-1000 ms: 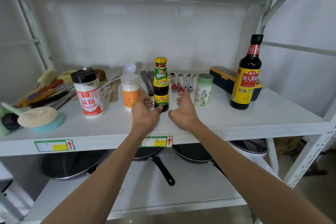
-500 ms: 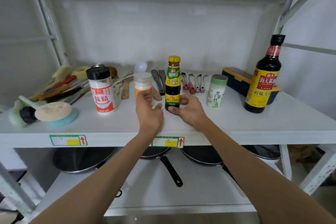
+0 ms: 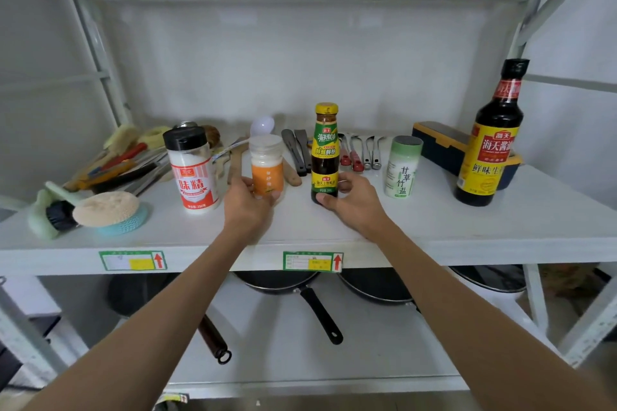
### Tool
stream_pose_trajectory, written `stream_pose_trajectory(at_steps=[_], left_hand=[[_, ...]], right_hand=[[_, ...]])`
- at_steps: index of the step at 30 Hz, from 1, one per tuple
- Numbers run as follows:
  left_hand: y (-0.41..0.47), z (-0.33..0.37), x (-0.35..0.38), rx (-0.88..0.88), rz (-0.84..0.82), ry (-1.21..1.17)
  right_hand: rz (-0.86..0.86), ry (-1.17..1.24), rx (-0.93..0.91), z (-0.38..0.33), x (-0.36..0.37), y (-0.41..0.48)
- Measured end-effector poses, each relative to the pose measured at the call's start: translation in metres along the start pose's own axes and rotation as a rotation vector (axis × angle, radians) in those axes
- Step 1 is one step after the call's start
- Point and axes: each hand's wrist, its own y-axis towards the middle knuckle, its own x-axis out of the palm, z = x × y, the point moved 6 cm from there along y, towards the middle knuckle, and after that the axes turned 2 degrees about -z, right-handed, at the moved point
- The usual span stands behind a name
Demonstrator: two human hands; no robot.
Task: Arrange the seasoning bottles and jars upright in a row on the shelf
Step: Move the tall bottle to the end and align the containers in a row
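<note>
While both hands are working at the front middle of the shelf [image 3: 500, 227], five seasoning containers are standing upright in a loose row running from its left part toward its right edge.

Item 1: shaker with black cap [image 3: 192, 170], clear ribbed plastic, red-and-white label, white granules inside; standing free, left of centre.

Item 2: small orange-labelled jar [image 3: 267, 165], squat cylinder, translucent lid; the left hand [image 3: 247, 207] is curling its fingers around the base, seemingly to nudge it into line.

Item 3: dark sauce bottle with yellow cap [image 3: 326, 153], slim glossy glass, green-and-yellow label; the right hand [image 3: 354, 202] is pinching the foot between thumb and fingers, low down, probably so the tall bottle slides without tipping.

Item 4: pale green canister [image 3: 402, 167], smooth matte cylinder; standing free, just beside the right hand.

Item 5: large soy sauce bottle [image 3: 489, 140], dark glass, shouldered, black cap, yellow label; standing well apart near the right edge, in front of a navy box [image 3: 440, 145]. It is likely needing to come closer.

Not part of the row: cooking utensils [image 3: 360, 153] lying flat toward the back edge; scrubbing brush [image 3: 100, 210], bristly, at the left edge. Pans are sitting on the tier below.
</note>
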Motion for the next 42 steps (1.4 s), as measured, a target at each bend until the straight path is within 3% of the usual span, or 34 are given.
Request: stream_pose_trajectory(at_steps=[10,24,42], left_hand=[[0.002,-0.001,-0.003,0.036,0.002,0.032],[0.007,-0.005,0.001,-0.022,-0.001,0.026],[0.012,0.000,0.013,0.016,-0.015,0.255]], right_hand=[[0.141,0.062,0.056,0.006,-0.012,0.000],[0.101,-0.068,0.077,0.007,-0.024,0.005],[0.084,-0.054,0.036,0.007,-0.022,0.002]])
